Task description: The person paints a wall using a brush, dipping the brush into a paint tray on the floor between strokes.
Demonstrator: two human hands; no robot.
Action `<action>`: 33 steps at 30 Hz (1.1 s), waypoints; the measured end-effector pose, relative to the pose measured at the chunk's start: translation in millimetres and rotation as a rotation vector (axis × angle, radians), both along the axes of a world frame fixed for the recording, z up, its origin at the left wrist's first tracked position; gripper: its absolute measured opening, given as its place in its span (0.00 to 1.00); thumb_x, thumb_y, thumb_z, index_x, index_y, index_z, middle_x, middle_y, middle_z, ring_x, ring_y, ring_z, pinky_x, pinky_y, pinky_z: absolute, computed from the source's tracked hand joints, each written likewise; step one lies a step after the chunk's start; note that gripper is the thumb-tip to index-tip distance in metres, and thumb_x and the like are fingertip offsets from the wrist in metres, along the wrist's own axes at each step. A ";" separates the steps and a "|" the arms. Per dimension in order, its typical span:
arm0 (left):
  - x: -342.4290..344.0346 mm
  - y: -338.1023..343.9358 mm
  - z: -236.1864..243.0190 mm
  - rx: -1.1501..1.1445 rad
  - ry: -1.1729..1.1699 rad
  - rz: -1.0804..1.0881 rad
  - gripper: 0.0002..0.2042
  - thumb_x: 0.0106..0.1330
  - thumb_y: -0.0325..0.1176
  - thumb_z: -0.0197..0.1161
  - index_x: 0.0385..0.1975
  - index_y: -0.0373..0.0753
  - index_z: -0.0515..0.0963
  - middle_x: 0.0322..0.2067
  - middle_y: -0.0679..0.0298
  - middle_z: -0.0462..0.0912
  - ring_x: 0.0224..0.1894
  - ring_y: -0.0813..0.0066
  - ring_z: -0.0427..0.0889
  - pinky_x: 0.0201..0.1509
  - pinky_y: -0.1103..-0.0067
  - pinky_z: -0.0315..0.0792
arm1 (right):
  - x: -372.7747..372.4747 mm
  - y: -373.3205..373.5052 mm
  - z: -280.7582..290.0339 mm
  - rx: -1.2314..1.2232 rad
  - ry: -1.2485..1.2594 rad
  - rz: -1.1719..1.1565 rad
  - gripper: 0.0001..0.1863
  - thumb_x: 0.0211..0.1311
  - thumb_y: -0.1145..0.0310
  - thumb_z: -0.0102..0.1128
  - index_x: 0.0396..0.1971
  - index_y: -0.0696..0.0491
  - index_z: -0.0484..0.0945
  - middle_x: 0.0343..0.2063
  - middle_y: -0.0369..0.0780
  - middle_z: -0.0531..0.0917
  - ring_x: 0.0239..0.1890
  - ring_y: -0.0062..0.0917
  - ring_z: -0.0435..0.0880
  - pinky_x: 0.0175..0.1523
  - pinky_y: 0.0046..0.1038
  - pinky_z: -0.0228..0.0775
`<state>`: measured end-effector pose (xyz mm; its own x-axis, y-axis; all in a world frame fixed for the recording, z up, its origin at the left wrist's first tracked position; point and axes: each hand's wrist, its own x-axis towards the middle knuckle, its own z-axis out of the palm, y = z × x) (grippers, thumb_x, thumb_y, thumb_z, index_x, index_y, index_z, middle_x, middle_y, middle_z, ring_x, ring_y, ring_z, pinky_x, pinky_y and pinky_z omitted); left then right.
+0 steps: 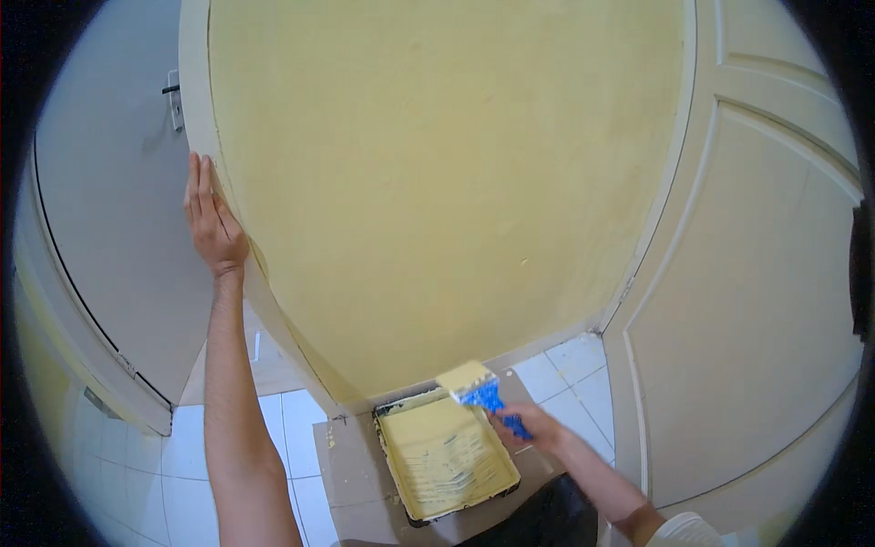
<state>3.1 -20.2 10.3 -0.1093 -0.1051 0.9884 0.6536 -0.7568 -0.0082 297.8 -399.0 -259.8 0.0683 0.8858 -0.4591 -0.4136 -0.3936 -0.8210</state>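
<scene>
A left forearm point(239, 410) reaches up, its hand point(215, 223) extended, empty, against the door frame point(196, 91). The right hand point(533, 427) grips a paint-loaded brush point(483, 395) over the tray point(397, 467). The wall point(447, 182) looks largely coated; paint point(433, 433) remains.

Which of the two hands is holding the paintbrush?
The right hand, gripping the blue-handled paintbrush near the paint tray; the left hand rests against the pale door frame, without any tool.

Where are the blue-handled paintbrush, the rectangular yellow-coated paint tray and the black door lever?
Blue-handled paintbrush point(480, 395): head view, upper handle.
Rectangular yellow-coated paint tray point(398, 464): head view, left rim.
Black door lever point(171, 89): head view, its middle.
</scene>
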 end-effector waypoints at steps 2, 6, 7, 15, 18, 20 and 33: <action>6.7 4.1 -2.3 -0.011 -0.003 -0.022 0.29 0.63 0.21 0.40 0.66 0.44 0.65 0.68 0.63 0.64 0.68 0.63 0.64 0.70 0.69 0.60 | 22.7 15.4 47.0 0.090 0.074 0.021 0.15 0.69 0.62 0.48 0.48 0.55 0.72 0.20 0.34 0.72 0.17 0.16 0.67 0.19 0.20 0.56; -5.0 1.8 0.5 -0.015 0.024 0.005 0.29 0.62 0.21 0.41 0.66 0.43 0.65 0.68 0.63 0.64 0.68 0.63 0.63 0.70 0.69 0.60 | 39.7 43.1 160.6 0.222 0.079 0.102 0.14 0.70 0.61 0.48 0.48 0.53 0.72 0.22 0.32 0.73 0.18 0.15 0.66 0.18 0.18 0.55; -0.8 2.2 -0.1 -0.015 0.022 -0.014 0.29 0.62 0.21 0.41 0.66 0.43 0.65 0.68 0.63 0.64 0.68 0.63 0.63 0.70 0.69 0.60 | 41.7 44.3 190.1 0.228 0.060 0.075 0.13 0.71 0.61 0.48 0.48 0.53 0.72 0.21 0.32 0.73 0.16 0.15 0.66 0.18 0.18 0.55; -2.5 1.1 1.0 -0.030 0.017 -0.021 0.30 0.60 0.21 0.42 0.66 0.42 0.65 0.68 0.61 0.64 0.68 0.62 0.64 0.70 0.69 0.61 | 27.3 63.8 371.7 0.340 0.066 0.216 0.13 0.73 0.65 0.42 0.47 0.59 0.68 0.19 0.30 0.66 0.13 0.10 0.55 0.12 0.14 0.45; -0.3 1.1 1.2 -0.039 0.015 -0.028 0.30 0.60 0.21 0.42 0.66 0.42 0.65 0.67 0.61 0.65 0.68 0.62 0.64 0.70 0.70 0.60 | 7.2 59.2 406.8 0.370 -0.022 0.174 0.15 0.75 0.66 0.39 0.48 0.63 0.68 0.17 0.29 0.63 0.13 0.11 0.53 0.12 0.15 0.44; -1.8 -0.7 2.5 -0.025 0.014 -0.034 0.30 0.60 0.21 0.43 0.66 0.42 0.65 0.67 0.61 0.65 0.68 0.62 0.65 0.70 0.69 0.60 | 4.7 53.1 412.8 0.402 -0.098 0.140 0.16 0.75 0.66 0.39 0.48 0.63 0.68 0.17 0.29 0.63 0.13 0.11 0.53 0.12 0.15 0.44; -1.0 -7.3 2.5 -0.033 0.009 -0.010 0.27 0.62 0.22 0.42 0.65 0.40 0.66 0.67 0.60 0.65 0.68 0.62 0.65 0.70 0.69 0.60 | 74.0 6.1 398.8 0.218 -0.007 0.027 0.16 0.73 0.65 0.42 0.50 0.63 0.68 0.16 0.29 0.63 0.13 0.11 0.50 0.12 0.15 0.43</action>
